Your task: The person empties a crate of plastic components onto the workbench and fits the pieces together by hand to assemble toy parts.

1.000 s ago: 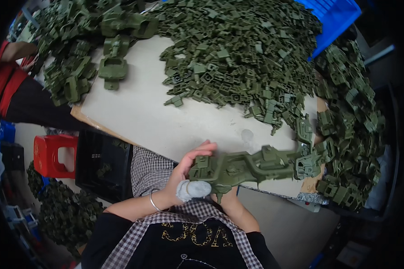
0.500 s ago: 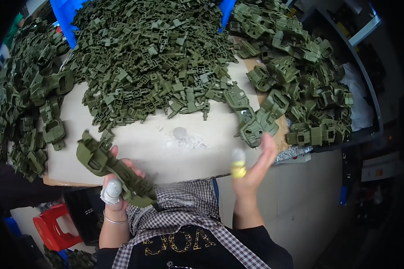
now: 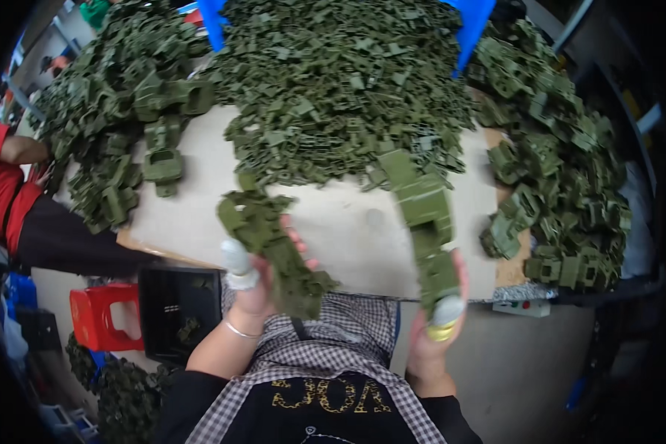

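My left hand (image 3: 253, 292), its thumb wrapped in white, is closed round an army-green plastic toy vehicle body (image 3: 292, 270) tilted above the table's front edge. A second long green vehicle body (image 3: 427, 211) stands up from my right hand (image 3: 425, 351), whose thumb wears a white cover with a yellow band. The fingers of that hand wrap the body's lower end. The two bodies are apart, with a strip of bare table between them. Beyond them lies a large heap of small green plastic parts (image 3: 340, 96). Motion blurs the finer details of both held pieces.
Larger green vehicle bodies pile up at the left (image 3: 111, 111) and right (image 3: 562, 155) of the table (image 3: 348, 251). Below left stand a red stool (image 3: 103, 318) and a black crate (image 3: 177, 311). A person in a red sleeve (image 3: 0, 170) is at the far left.
My right hand, open before, has taken hold of a vehicle body and raised it upright. My left hand still holds its own piece. The whole view has shifted.
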Demonstrator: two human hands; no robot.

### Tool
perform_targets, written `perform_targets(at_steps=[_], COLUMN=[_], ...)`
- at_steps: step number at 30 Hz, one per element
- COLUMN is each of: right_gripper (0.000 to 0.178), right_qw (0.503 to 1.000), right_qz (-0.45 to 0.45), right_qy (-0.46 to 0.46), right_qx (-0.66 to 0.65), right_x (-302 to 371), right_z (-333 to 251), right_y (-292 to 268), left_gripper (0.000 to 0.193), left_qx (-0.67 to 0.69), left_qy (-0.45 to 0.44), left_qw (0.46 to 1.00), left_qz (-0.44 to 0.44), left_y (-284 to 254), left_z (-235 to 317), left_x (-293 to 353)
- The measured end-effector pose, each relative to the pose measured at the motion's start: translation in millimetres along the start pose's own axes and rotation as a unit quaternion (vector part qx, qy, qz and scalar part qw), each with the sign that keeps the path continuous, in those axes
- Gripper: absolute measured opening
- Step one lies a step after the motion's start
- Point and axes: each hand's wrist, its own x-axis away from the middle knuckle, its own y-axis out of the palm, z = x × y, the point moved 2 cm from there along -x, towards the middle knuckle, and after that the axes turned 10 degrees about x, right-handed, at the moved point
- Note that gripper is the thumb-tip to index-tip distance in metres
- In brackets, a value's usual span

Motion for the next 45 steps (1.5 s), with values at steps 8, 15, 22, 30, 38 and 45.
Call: perform_targets(at_steps=[8,15,22,30,38,45], right_gripper=[0.081,0.086,0.087,0.083,0.083,0.084], right_qw=[0.932,0.91,0.9,0.895,0.909,0.894], right_qz=[-0.26,-0.326,-0.328,-0.358,-0.33,-0.363], right_qy=[-0.127,-0.132,-0.153,-0.127,-0.049,-0.029], right_qx=[0.218,0.218,0.241,0.232,0.249,0.263], right_x=[4,4,7,4,-5,-1], right_z=[-5,-2,5,10,8,8], right_y=[65,70,75,72,86,86], left_gripper=[0.092,0.096,0.092,0.089,0.04,0.035], left_qx=[-0.151,-0.072,-0.036,-0.138,-0.122,-0.118], left_qy=[0.111,0.024,-0.005,0.017,0.069,0.051], left_qw=[0.982,0.997,0.999,0.99,0.99,0.991], left_qz=[-0.001,0.019,0.002,-0.017,-0.021,0.032], left_y=[6,-10,-4,-1,3,7], left_z=[-4,-3,-2,-9,-9,-5], left_x=[11,10,2,0,-10,-6])
